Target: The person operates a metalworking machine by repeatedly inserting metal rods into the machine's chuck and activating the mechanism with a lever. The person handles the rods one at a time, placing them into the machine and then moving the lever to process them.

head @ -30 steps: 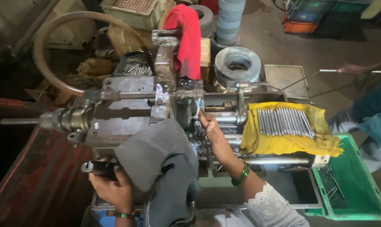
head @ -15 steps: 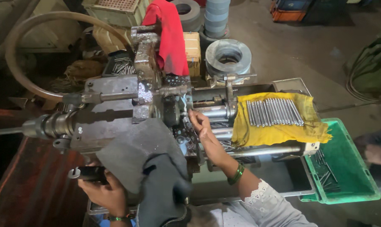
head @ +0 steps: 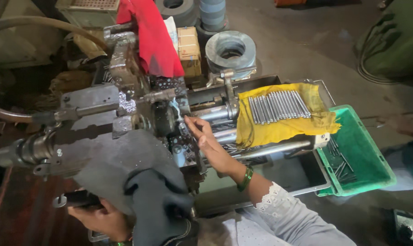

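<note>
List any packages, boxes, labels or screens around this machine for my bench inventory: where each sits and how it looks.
Small cardboard box: at the back of the machine, right of the red cloth; upright, brown, with a pale label on its face.
Green plastic crate: on the floor at the right, beyond the yellow cloth; rectangular, open-topped, a few thin metal rods inside.
No screens or signs visible.

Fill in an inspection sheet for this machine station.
Surface: oily metal machine, grey cloth draped over its front.
Job's things: steel rods in a row on a yellow cloth; more in the green bin.
Clutter: red cloth, cardboard box, steel rings.
Hands: right hand fingers at the machine's centre; left hand grips a black lever handle.
Cables: hose looping upper left.
Surroundings: concrete floor.
</note>
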